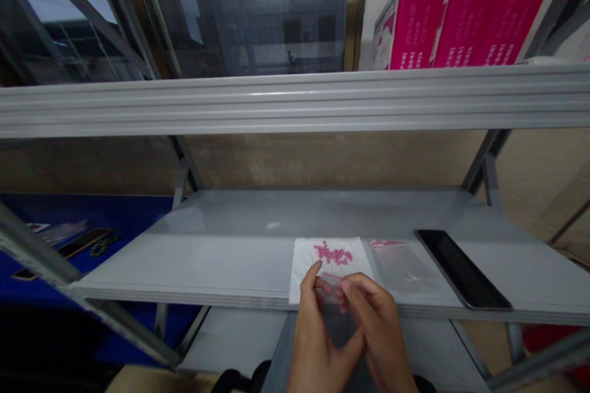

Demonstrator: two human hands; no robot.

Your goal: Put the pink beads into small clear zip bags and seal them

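Observation:
Both my hands are close together at the shelf's front edge. A small clear zip bag (330, 281) with a reddish top line is between them. My left hand (313, 331) has its fingers curled round the left side of the bag. My right hand (378, 319) pinches the bag's right side near its top. Just beyond my fingertips, many small pink beads (332, 254) lie in a loose cluster on a white paper sheet (301, 258). To the right of the sheet lie flat clear zip bags (401, 264) with red top lines.
A black tablet (461, 269) lies at the right of the grey shelf (221, 258). A thick metal beam (295, 104) crosses above, with pink boxes (470, 12) behind it. At the left, a blue surface (133, 209) holds a phone (87, 242).

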